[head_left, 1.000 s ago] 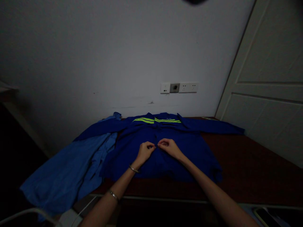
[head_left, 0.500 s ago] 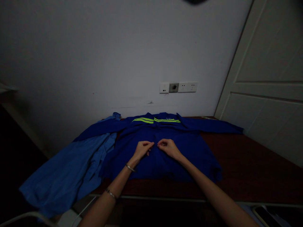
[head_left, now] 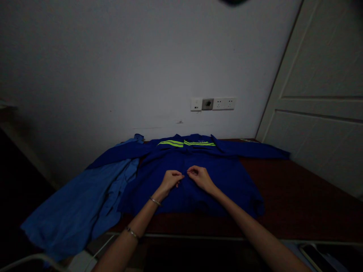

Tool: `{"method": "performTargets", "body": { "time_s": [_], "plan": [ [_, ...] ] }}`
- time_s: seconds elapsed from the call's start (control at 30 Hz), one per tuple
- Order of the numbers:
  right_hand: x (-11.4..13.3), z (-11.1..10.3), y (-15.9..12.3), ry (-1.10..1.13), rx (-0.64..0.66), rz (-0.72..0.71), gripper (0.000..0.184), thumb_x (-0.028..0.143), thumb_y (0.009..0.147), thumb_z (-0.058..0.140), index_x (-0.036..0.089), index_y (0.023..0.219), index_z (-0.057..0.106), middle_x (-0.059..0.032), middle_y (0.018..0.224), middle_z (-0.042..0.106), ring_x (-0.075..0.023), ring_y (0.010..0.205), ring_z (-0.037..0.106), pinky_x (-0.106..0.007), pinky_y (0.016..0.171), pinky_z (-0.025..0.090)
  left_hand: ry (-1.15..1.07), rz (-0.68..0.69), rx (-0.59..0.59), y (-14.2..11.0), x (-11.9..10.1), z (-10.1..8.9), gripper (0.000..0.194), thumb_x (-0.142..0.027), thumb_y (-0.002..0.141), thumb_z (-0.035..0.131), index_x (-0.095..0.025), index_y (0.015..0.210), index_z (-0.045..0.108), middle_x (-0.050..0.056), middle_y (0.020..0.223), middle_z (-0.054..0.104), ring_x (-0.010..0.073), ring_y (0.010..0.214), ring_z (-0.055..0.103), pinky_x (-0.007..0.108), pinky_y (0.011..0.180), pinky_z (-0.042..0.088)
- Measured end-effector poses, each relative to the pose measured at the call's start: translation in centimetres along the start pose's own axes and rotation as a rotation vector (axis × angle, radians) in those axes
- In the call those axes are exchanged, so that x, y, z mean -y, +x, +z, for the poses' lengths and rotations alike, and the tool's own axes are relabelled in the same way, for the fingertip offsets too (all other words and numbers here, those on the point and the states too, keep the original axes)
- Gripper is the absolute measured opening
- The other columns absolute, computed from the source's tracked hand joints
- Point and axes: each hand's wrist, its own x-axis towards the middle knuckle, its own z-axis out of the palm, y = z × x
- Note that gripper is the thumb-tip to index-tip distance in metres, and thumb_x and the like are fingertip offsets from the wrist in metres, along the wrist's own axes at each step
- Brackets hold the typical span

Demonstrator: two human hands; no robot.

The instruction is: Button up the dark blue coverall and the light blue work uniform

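Observation:
A dark blue work jacket (head_left: 224, 177) lies front up, its sleeves spread to both sides and yellow-green stripes (head_left: 172, 143) across the chest. Over the middle of its front, my left hand (head_left: 170, 179) pinches the cloth near the centre opening with thumb and forefinger. Just to the right, my right hand (head_left: 200, 176) is also closed in a pinch at that opening, its fingertips close to the left ones. Any button or small fastener between them is too dark and small to make out. Under the jacket's left sleeve lies a lighter blue garment (head_left: 76, 200).
The jacket rests on a dark red-brown tabletop (head_left: 297, 196) against a pale wall. Sockets (head_left: 224, 103) sit on the wall behind, and a panelled door (head_left: 320, 102) stands at right. Below the table edge at lower right is a phone-like object (head_left: 314, 257). A white cable hangs at lower left.
My right hand has shifted slightly left, and its fingertips sit a little higher than the left ones. My left fingertips have dropped slightly. The jacket lies as before.

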Motion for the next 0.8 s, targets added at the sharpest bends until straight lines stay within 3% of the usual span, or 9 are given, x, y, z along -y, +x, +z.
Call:
{"method": "performTargets", "body": {
  "time_s": [0.37, 0.47, 0.6, 0.8],
  "plan": [
    [0.5, -0.4, -0.9, -0.260, 0.132, -0.309, 0.013, 0.016, 0.080, 0.046, 0.017, 0.085, 0.058, -0.0052, 0.082, 0.058, -0.0152, 0.076, 0.054, -0.027, 0.071, 0.041, 0.008, 0.070, 0.042, -0.3, -0.4, 0.0, 0.016, -0.026, 0.061, 0.063, -0.011, 0.065, 0.060, -0.006, 0.042, 0.046, 0.0042, 0.033, 0.038, 0.016, 0.033, 0.028],
    [0.1, -0.3, -0.7, -0.201, 0.107, -0.258, 0.013, 0.015, 0.078, 0.048, 0.017, 0.084, 0.059, -0.0042, 0.080, 0.060, -0.0145, 0.074, 0.055, -0.026, 0.070, 0.042, 0.015, 0.109, 0.044, -0.3, -0.4, 0.0, 0.022, -0.032, 0.064, 0.063, -0.010, 0.070, 0.063, -0.005, 0.043, 0.046, 0.0047, 0.034, 0.039, 0.016, 0.033, 0.028],
    [-0.6, -0.3, -0.1, -0.012, 0.083, -0.083, 0.012, 0.020, 0.076, 0.051, 0.016, 0.080, 0.061, -0.0031, 0.075, 0.063, -0.0136, 0.069, 0.057, -0.025, 0.066, 0.043, 0.034, 0.197, -0.032, 0.1, 0.0, -0.3, 0.028, -0.034, 0.067, 0.060, -0.009, 0.078, 0.066, -0.002, 0.053, 0.053, 0.0057, 0.039, 0.041, 0.018, 0.036, 0.031],
    [-1.6, -0.4, 0.5, 0.209, 0.132, 0.095, 0.014, 0.028, 0.069, 0.057, 0.015, 0.074, 0.060, -0.0012, 0.067, 0.062, -0.0126, 0.062, 0.057, -0.024, 0.061, 0.044, 0.282, 0.447, -0.076, 0.2, 0.4, -0.4, 0.014, -0.021, 0.067, 0.060, -0.012, 0.073, 0.069, 0.003, 0.066, 0.062, 0.0099, 0.058, 0.051, 0.020, 0.054, 0.040]
  ]
}}
